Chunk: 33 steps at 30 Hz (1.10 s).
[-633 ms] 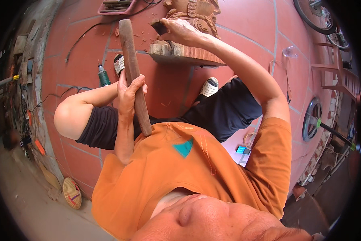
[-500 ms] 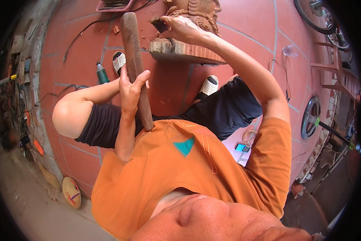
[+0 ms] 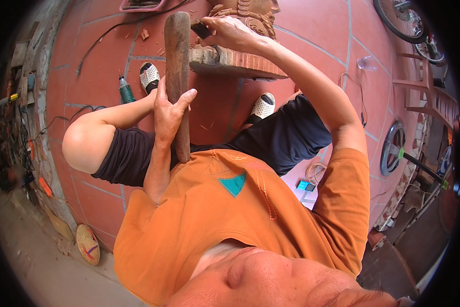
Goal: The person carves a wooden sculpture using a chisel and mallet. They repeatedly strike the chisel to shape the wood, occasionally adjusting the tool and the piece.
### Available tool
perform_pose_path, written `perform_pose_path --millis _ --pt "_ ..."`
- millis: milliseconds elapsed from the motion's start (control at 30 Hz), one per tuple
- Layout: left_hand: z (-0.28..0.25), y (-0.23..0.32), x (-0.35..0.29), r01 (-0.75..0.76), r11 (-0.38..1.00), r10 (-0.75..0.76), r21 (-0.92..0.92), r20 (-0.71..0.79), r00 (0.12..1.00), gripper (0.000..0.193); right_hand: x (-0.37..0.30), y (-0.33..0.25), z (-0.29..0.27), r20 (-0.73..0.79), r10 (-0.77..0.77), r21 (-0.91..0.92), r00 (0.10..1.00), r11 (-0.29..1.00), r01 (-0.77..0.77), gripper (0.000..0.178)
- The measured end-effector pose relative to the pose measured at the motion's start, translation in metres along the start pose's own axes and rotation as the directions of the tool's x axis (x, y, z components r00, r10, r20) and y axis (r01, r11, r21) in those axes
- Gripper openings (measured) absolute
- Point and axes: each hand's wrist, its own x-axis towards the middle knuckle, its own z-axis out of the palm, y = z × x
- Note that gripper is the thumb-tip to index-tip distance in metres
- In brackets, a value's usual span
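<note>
A long wooden mallet [image 3: 177, 56], thick at the far end and thinner toward my shirt, is in my left hand [image 3: 169, 108], with the fingers wrapped round it and the thumb sticking out. Its thick end is close beside a dark chisel [image 3: 201, 30]; whether they touch, I cannot tell. My right hand [image 3: 229, 31] grips the chisel at the left side of a carved wooden figure [image 3: 258, 25]. The figure stands on a rough wooden base [image 3: 235, 63]. Much of the chisel is hidden by my right hand and the mallet.
A green power tool [image 3: 126, 92] stands on the red tiled floor [image 3: 312, 46], left of my sandal [image 3: 149, 75]. Wood chips and a black cable [image 3: 118, 29] lie farther off. At right are a clear plastic cup [image 3: 366, 63], a pink chair [image 3: 434, 102] and a bicycle wheel [image 3: 401, 20].
The mallet's thick end has swung right, toward the chisel, and the mallet is more upright. My right hand keeps hold of the chisel. The whole view has shifted slightly.
</note>
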Motion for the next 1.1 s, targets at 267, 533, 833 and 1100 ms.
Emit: perform_pose_path --millis 267,533,833,1100 --pt "0.002 0.001 -0.004 0.019 1.0 -0.019 -0.001 -0.001 1.0 0.056 -0.008 -0.003 -0.002 -0.02 -0.003 -0.059 1.0 0.998 0.002 0.057" --pt "0.001 -0.001 -0.005 0.01 1.0 -0.01 -0.003 0.017 1.0 0.056 -0.012 0.006 -0.003 0.014 -0.006 -0.086 1.0 0.996 0.007 0.049" --pt "0.003 -0.002 -0.006 0.011 1.0 -0.01 -0.015 0.018 1.0 0.056 -0.019 -0.005 -0.004 -0.043 -0.07 -0.028 0.997 0.997 0.069 0.051" --pt "0.004 0.0 -0.005 0.009 1.0 -0.009 -0.018 0.018 1.0 0.056 -0.019 0.002 -0.006 0.019 -0.059 -0.065 0.998 0.996 0.06 0.054"
